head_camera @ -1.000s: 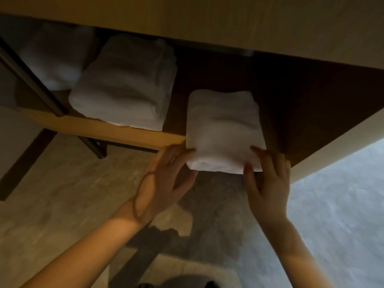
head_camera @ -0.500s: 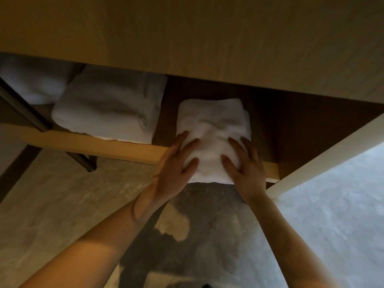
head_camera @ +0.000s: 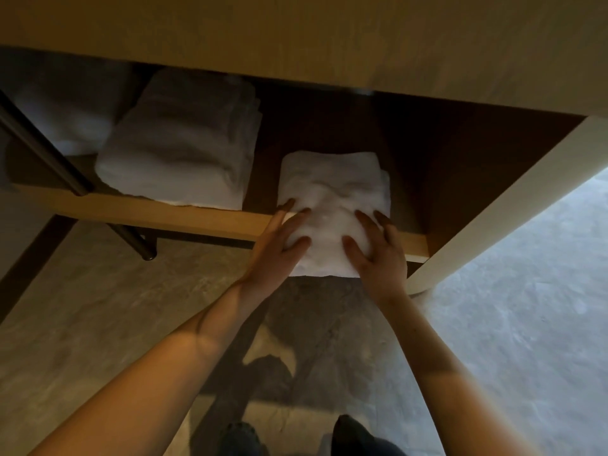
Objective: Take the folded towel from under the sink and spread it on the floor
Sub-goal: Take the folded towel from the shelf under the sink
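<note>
A small folded white towel (head_camera: 332, 189) lies on the wooden shelf (head_camera: 204, 218) under the counter, its near end hanging over the shelf's front edge. My left hand (head_camera: 279, 248) grips the towel's left side, thumb on top and fingers spread over it. My right hand (head_camera: 378, 251) holds its right side the same way. Both hands press into the cloth, which is dented between them.
A thicker folded white towel (head_camera: 177, 149) sits on the same shelf to the left, with another pale bundle (head_camera: 65, 120) further left behind a dark metal leg (head_camera: 75, 182). The counter front (head_camera: 329, 37) overhangs above. A white side panel (head_camera: 493, 205) stands right. Stone floor (head_camera: 98, 324) below.
My hands went from the towel's near edge onto its top and sides and closed on it. The camera has shifted; the towel sits a little over the shelf edge.
</note>
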Demonstrator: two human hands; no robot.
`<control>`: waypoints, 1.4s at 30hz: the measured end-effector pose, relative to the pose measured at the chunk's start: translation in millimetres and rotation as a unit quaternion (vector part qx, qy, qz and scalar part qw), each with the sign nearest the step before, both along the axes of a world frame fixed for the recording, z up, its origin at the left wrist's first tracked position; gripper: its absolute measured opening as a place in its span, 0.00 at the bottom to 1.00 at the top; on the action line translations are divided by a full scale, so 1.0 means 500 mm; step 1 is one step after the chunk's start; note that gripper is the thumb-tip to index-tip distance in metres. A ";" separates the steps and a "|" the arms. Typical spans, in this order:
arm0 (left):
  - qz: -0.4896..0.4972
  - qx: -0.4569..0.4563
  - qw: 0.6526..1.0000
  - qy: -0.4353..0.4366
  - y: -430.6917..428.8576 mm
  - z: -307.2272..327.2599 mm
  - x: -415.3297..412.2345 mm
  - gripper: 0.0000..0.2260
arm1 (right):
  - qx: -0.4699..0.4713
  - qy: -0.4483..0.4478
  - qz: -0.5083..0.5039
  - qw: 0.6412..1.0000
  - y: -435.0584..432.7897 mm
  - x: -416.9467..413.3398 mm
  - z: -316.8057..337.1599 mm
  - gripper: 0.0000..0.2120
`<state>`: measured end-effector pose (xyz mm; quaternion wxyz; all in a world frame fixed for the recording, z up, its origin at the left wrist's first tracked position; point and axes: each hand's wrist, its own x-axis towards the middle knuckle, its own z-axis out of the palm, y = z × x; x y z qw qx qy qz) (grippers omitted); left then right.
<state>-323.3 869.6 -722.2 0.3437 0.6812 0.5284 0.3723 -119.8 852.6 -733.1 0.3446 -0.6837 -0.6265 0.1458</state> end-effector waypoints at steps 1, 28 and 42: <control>0.001 -0.008 1.000 -0.019 -0.010 0.002 0.001 0.20 | -0.002 0.025 -0.008 1.000 -0.009 -0.005 0.000 0.25; 0.053 -0.426 0.868 -0.249 -0.207 0.236 -0.089 0.28 | -0.317 0.435 -0.092 0.838 -0.253 -0.041 0.231 0.19; 0.112 -0.506 0.801 -0.301 -0.523 0.908 -0.126 0.26 | -0.363 0.397 -0.011 0.843 -0.506 -0.057 0.934 0.21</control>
